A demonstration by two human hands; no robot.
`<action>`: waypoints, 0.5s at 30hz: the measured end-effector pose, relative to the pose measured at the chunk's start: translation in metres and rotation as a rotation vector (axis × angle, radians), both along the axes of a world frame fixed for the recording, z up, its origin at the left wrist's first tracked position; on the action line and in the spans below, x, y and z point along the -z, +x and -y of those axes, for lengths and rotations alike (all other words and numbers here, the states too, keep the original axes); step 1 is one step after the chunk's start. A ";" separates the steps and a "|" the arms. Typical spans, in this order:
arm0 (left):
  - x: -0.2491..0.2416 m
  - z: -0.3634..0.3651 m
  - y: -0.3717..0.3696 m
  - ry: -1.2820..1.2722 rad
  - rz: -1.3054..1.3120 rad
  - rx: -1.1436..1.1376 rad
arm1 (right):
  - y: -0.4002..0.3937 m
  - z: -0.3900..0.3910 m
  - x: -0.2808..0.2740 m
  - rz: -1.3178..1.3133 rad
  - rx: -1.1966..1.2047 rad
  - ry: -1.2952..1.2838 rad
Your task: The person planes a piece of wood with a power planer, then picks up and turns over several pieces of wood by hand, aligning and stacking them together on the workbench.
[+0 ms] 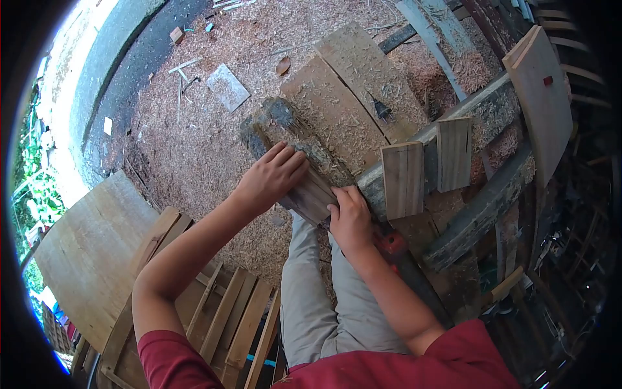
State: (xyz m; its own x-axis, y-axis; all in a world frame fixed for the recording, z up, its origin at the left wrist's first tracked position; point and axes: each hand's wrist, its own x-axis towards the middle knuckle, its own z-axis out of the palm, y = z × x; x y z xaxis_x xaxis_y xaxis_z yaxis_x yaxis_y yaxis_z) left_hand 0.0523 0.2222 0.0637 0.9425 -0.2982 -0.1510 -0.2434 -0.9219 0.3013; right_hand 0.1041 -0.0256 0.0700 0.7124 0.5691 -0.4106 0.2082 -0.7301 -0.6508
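A short wooden board (310, 200) with dark grain lies on a rough, weathered timber (285, 118) in front of my legs. My left hand (275, 174) is laid over the far part of this board, fingers together and curled across its top. At the nearer end, my right hand (351, 219) grips the board's right edge, with the thumb on top and the fingers partly hidden. Just right of that wrist sits a red and dark power tool (392, 245), partly covered by my forearm.
Two similar short boards (403, 180) lean against a long beam (427, 135) at the right. A large pale panel (541, 104) stands beyond them. Wood shavings cover the ground, with a black plug (382, 110) on a flat sheet. Slatted wood (236, 318) lies at lower left.
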 end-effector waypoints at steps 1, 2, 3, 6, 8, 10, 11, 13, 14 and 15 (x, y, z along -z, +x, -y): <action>-0.001 0.000 0.000 -0.005 -0.005 -0.003 | 0.000 0.001 0.001 0.000 -0.004 0.002; -0.001 0.000 0.000 -0.009 -0.011 -0.006 | 0.000 0.001 0.002 0.000 -0.008 0.004; 0.000 -0.001 0.000 -0.010 0.005 -0.006 | 0.001 0.001 0.003 -0.011 -0.010 0.003; 0.002 -0.001 -0.002 -0.031 0.030 -0.016 | 0.004 -0.002 -0.003 -0.030 -0.008 -0.004; 0.003 -0.002 -0.002 -0.066 0.025 -0.039 | 0.009 -0.011 -0.020 -0.021 -0.003 -0.008; 0.004 -0.002 -0.003 -0.074 0.030 -0.039 | 0.004 -0.012 -0.019 0.069 -0.110 -0.016; 0.004 -0.002 -0.003 -0.078 0.035 -0.040 | 0.001 -0.011 -0.018 0.116 -0.165 -0.019; 0.006 -0.002 -0.003 -0.073 0.043 -0.040 | -0.007 -0.008 -0.012 0.233 -0.244 -0.045; 0.007 -0.002 -0.004 -0.069 0.047 -0.040 | -0.010 -0.007 -0.009 0.291 -0.283 -0.056; 0.008 -0.002 -0.004 -0.074 0.055 -0.042 | -0.013 -0.005 -0.005 0.305 -0.290 -0.057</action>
